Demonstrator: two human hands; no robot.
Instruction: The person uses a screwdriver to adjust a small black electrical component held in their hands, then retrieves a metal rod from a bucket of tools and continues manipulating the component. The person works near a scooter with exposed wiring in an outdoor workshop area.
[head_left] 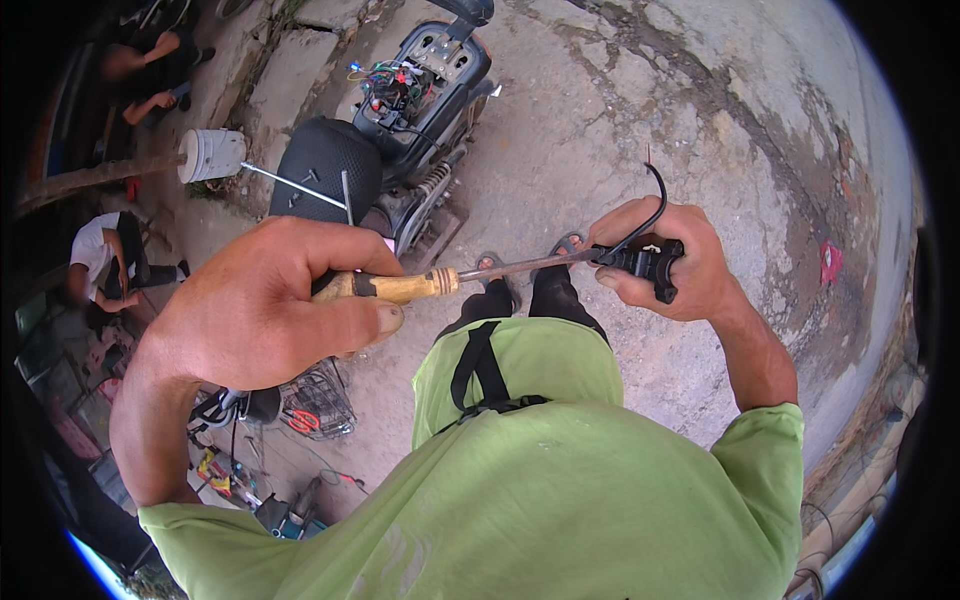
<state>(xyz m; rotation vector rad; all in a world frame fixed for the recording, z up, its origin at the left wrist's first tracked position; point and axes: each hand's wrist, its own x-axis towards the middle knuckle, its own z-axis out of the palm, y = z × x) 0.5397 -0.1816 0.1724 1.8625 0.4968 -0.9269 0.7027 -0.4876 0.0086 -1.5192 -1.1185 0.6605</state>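
My left hand (pixel 255 305) is closed round the yellowish wooden handle of a screwdriver (pixel 420 287), its thumb lying along the near side. The thin, brownish shaft runs rightward, and its tip meets a black plastic part (pixel 655 268) with a curved, clamp-like end. That part sits in the closed fingers of my right hand (pixel 700 260). From it a black cable (pixel 655 205) bends upward, with a thin reddish bare end. Exactly where the screwdriver tip touches is too small to tell.
Ahead stands a partly stripped scooter (pixel 430 90) with loose coloured wires; its black seat (pixel 325 165) carries a long metal tool. Left are a white bucket (pixel 212 155) and two seated people. Tools and a wire basket (pixel 325 400) lie at lower left. A pink scrap (pixel 830 262) lies right.
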